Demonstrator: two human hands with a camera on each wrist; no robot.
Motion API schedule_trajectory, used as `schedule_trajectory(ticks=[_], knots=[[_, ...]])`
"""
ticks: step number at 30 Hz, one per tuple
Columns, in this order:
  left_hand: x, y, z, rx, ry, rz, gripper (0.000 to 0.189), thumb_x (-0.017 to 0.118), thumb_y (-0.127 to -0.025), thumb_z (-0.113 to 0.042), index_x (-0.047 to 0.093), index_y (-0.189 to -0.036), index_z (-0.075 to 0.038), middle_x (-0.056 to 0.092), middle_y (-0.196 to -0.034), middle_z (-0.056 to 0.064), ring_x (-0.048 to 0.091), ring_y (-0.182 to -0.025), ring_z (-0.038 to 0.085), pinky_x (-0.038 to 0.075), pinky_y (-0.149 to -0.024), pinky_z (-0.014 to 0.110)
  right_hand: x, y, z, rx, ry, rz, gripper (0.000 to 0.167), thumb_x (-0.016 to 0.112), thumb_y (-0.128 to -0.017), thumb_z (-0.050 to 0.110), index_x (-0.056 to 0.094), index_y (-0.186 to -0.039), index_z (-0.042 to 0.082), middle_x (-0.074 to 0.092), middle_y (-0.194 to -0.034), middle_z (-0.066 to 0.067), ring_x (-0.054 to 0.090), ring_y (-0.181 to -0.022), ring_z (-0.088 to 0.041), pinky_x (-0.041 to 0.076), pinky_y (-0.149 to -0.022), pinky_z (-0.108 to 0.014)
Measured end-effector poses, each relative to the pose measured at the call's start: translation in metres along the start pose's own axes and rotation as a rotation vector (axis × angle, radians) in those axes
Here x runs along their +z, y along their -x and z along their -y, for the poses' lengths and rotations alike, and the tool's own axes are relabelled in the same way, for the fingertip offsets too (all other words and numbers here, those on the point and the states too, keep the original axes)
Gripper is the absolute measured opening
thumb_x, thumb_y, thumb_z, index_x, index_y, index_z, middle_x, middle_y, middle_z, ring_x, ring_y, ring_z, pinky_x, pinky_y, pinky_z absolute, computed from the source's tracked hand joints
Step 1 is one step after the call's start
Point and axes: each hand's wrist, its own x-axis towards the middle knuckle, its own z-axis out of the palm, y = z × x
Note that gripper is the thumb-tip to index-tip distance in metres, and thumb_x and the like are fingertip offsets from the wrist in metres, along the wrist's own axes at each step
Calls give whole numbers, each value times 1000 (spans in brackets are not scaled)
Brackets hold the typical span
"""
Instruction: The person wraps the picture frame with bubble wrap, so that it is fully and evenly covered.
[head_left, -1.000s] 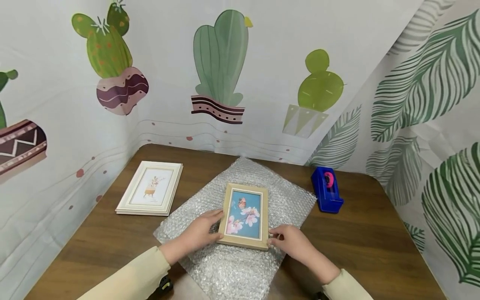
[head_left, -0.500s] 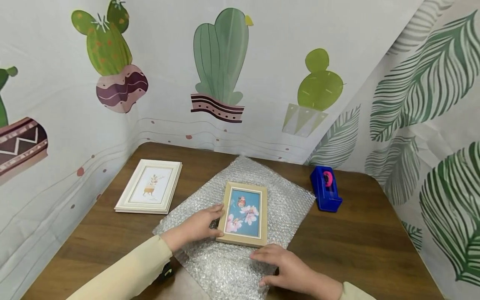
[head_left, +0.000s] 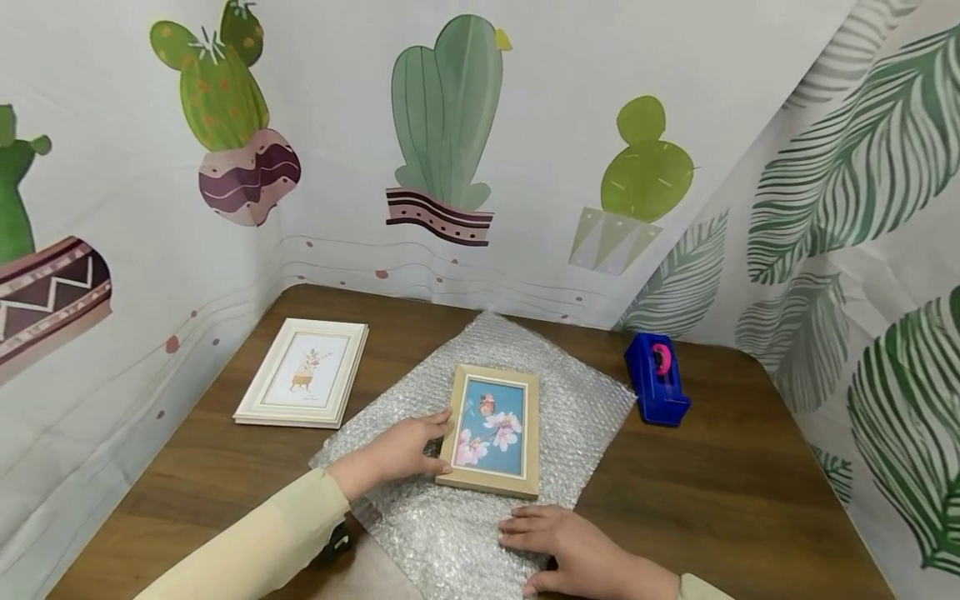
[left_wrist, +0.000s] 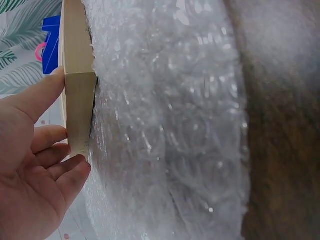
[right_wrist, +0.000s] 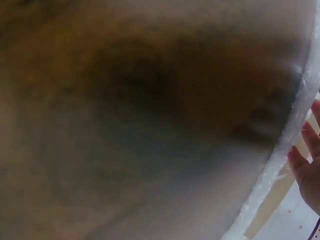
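A picture frame in light wood lies face up on a sheet of bubble wrap, showing pink blossoms on blue. My left hand rests against its left side, thumb near the front corner. The left wrist view gives a close look at the fingers of that hand touching the frame's edge. In front of the frame, my right hand is spread palm down over the wrap's near right edge, fingers pointing left. Only part of it shows at the side of the right wrist view.
A white picture frame, with what looks like another beneath it, lies at the back left of the wooden table. A blue tape dispenser with a pink core stands at the right, close to the wrap's corner. Printed cloth hangs behind.
My right hand has left the frame's lower right side and moved toward me onto the wrap's near part, its fingers opening out. The left hand stays at the frame's left side.
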Motion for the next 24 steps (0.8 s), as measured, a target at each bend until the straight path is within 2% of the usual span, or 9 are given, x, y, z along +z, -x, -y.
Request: schedule_trajectory(ticks=[8,15,18,22,24], knots=[[4,1,6,33,-1,-18,71,81,-86,-27,54,-141,10,45,-157,27,52,-139,46,45,-115,53,6,3,-1,-3,18,-16,54,62,-96,52,66,-138,18,68,-140,1,65,-128,-23,57,-100,-39],[3,2,7,35,16,-24,72,81,-87,-28,53,-142,9,45,-157,25,52,-139,46,44,-115,54,4,3,-3,-36,32,10,55,60,-97,50,65,-140,15,67,-141,-2,64,-130,-24,58,-101,-37],[3,2,7,36,15,-24,73,81,-87,-29,53,-143,8,45,-157,25,51,-140,46,43,-116,54,4,3,-2,-93,135,6,51,58,-101,47,64,-140,14,68,-141,-2,65,-129,-22,58,-100,-33],[3,1,7,35,8,-26,74,82,-86,-29,53,-143,8,44,-158,25,50,-141,46,42,-117,54,6,4,1,-189,317,-59,41,58,-104,41,68,-134,15,71,-135,1,69,-121,-16,58,-95,-25],[4,1,8,32,8,-21,74,81,-86,-30,53,-144,7,44,-158,24,49,-142,46,42,-117,54,6,4,1,-219,345,-85,38,60,-103,38,70,-132,15,72,-132,1,71,-118,-15,58,-93,-23]])
